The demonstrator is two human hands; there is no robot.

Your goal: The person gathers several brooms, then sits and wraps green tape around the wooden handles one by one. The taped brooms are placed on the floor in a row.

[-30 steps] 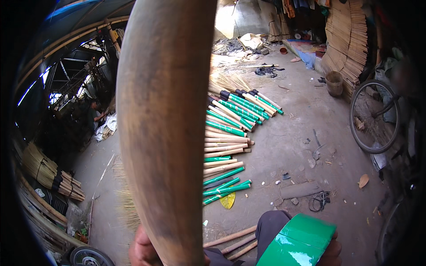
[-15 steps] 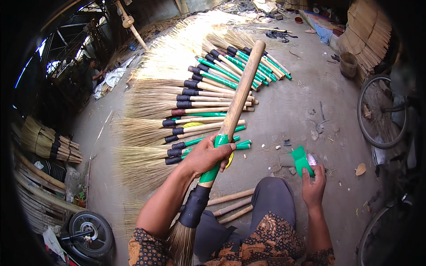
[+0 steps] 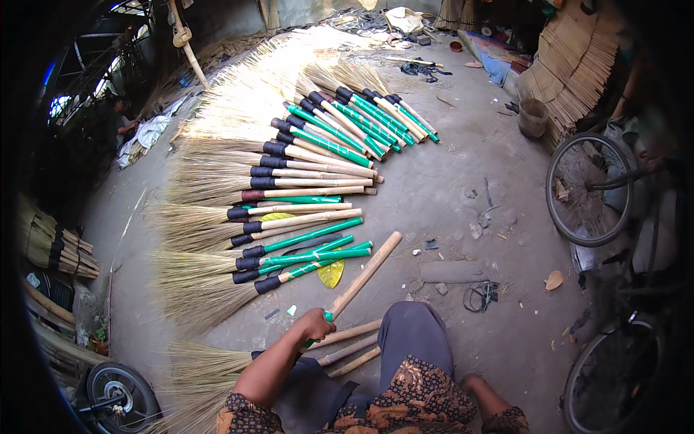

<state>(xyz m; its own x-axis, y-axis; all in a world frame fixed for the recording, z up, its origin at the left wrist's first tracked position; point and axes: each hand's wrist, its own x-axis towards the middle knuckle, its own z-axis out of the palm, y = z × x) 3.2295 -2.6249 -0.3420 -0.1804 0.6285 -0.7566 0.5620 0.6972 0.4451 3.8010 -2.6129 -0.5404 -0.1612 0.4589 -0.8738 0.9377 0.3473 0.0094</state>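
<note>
My left hand [image 3: 316, 325] is closed round the green-wrapped part of a broom's wooden handle [image 3: 370, 271]. The bare handle end points up and away to the right; my arm and leg hide the brush end. Low beside my right thigh is my right hand [image 3: 471, 383], its fingers out of sight behind my clothing. Under the held broom, more brooms lie by my left leg, with their bristles [image 3: 210, 369] spread to the left. Ahead, a fan of finished-looking brooms [image 3: 318, 177] covers the ground, several with green-wrapped handles [image 3: 325, 254] and black bindings.
A bicycle wheel [image 3: 589, 188] stands at the right, near a bucket [image 3: 533, 117]. A motorcycle wheel [image 3: 119, 394] is at lower left, below a tied broom bundle [image 3: 54, 242]. A grey block [image 3: 454, 272] and dark cord [image 3: 481, 295] lie ahead of my knee. Another person [image 3: 123, 123] sits far left.
My left hand has lowered the broom toward my lap. My right hand has drawn back beside my thigh, and the green strip it held no longer shows. The whole view has shifted.
</note>
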